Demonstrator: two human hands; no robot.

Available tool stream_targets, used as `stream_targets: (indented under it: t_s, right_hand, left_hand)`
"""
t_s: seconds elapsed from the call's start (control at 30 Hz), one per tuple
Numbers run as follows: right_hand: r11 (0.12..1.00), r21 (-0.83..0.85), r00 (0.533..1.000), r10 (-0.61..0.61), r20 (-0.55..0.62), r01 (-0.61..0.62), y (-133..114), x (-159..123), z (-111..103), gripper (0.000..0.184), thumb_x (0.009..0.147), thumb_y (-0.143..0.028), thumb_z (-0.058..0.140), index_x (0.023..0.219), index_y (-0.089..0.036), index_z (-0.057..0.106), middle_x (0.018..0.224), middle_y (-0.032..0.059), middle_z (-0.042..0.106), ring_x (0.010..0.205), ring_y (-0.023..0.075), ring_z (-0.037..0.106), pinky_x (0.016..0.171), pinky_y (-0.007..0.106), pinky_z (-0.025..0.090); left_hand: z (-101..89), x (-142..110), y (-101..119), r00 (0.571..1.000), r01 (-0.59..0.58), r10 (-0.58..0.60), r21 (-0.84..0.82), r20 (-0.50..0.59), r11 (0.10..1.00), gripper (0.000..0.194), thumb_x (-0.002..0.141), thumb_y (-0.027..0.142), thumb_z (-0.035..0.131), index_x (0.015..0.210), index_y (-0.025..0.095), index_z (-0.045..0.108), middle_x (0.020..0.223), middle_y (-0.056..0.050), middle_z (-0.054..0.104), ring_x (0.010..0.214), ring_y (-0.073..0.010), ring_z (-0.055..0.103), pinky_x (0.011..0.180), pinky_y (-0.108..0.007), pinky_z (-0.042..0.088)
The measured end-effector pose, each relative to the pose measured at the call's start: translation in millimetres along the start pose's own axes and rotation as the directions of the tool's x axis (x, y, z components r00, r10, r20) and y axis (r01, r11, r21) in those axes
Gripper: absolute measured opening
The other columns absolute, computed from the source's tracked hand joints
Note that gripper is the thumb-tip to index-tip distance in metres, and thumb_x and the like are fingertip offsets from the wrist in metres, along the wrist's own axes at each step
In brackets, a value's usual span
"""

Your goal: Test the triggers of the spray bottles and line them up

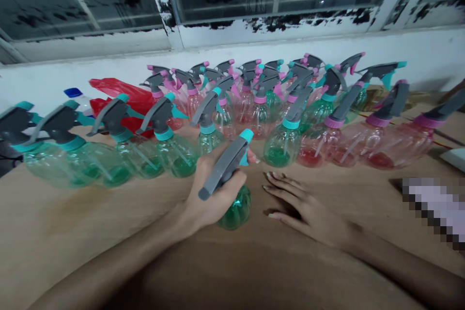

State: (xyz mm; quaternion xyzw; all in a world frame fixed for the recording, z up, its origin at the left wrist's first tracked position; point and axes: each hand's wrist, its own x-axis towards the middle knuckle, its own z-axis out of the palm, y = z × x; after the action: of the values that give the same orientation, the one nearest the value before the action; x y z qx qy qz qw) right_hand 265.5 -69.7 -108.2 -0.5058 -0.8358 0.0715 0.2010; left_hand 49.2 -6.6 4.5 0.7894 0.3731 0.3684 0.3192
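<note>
My left hand (214,191) is wrapped round the neck of a green spray bottle (238,210) with a grey and turquoise trigger head (227,164). The bottle is at the middle of the wooden table (232,261), close in front of me; my fingers hide its collar. To its right, my right hand (303,203) lies palm down on the tabletop with fingers stretched and a little apart, holding nothing. Just beyond that hand is another green spray bottle (279,147) with a turquoise collar. A red-tinted spray bottle (317,147) with a pink collar stands beside it.
A row of green spray bottles (178,155) runs to the left; pink ones (381,145) continue right. Several more stand behind, near the white wall (428,53). A red plastic bag (123,94) and a blue-capped bottle (78,99) lie back left. A blurred-out object (436,203) is at right.
</note>
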Motion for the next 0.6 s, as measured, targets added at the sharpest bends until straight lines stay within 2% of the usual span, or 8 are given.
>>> stream_targets:
  t_s: [0.17, 0.33, 0.47, 0.6]
  right_hand:
    - [1.000, 0.008, 1.000, 0.004, 0.003, -0.004, -0.4, 0.4, -0.9, 0.053, 0.088, -0.045, 0.047, 0.136, -0.024, 0.038, 0.146, 0.0046, 0.035, 0.135, 0.0224, 0.028, 0.109, 0.048, 0.029]
    - [0.999, 0.038, 1.000, -0.003, -0.012, 0.003, 0.4, 0.5, -0.7, 0.053, 0.087, -0.045, 0.049, 0.136, -0.026, 0.038, 0.145, 0.0044, 0.036, 0.134, 0.0241, 0.030, 0.107, 0.050, 0.031]
    - [1.000, 0.023, 1.000, -0.011, -0.012, 0.011, 1.2, 0.4, 0.2, 0.053, 0.088, -0.044, 0.048, 0.136, -0.026, 0.038, 0.146, 0.0041, 0.035, 0.134, 0.0234, 0.029, 0.108, 0.049, 0.030]
    - [0.999, 0.035, 0.999, -0.014, -0.029, 0.015, 1.3, 0.5, 0.3, 0.053, 0.087, -0.044, 0.050, 0.136, -0.027, 0.038, 0.145, 0.0040, 0.036, 0.133, 0.0243, 0.031, 0.107, 0.050, 0.032]
  left_hand:
    - [-2.6, 1.2, -1.2, 0.999, -0.034, 0.036, -0.050, 0.033, 0.998, 0.014, 0.073, 0.016, 0.047, 0.082, 0.023, 0.055, 0.085, -0.001, 0.064, 0.074, -0.0177, 0.063, 0.070, -0.030, 0.051]
    - [-3.4, 1.6, -0.7, 0.999, -0.013, 0.013, -0.007, 0.041, 1.000, 0.011, 0.072, 0.018, 0.048, 0.079, 0.024, 0.053, 0.076, 0.000, 0.061, 0.062, -0.0158, 0.060, 0.063, -0.030, 0.049]
    - [-0.7, 1.4, -0.6, 1.000, -0.010, 0.011, 0.043, -0.020, 0.999, 0.005, 0.071, 0.020, 0.048, 0.074, 0.024, 0.049, 0.067, 0.002, 0.059, 0.063, -0.0178, 0.061, 0.059, -0.030, 0.048]
    - [0.3, 1.0, -2.2, 1.000, -0.011, 0.012, 0.053, -0.025, 0.999, 0.003, 0.072, 0.022, 0.048, 0.071, 0.024, 0.047, 0.065, 0.003, 0.059, 0.063, -0.0174, 0.062, 0.057, -0.029, 0.047]
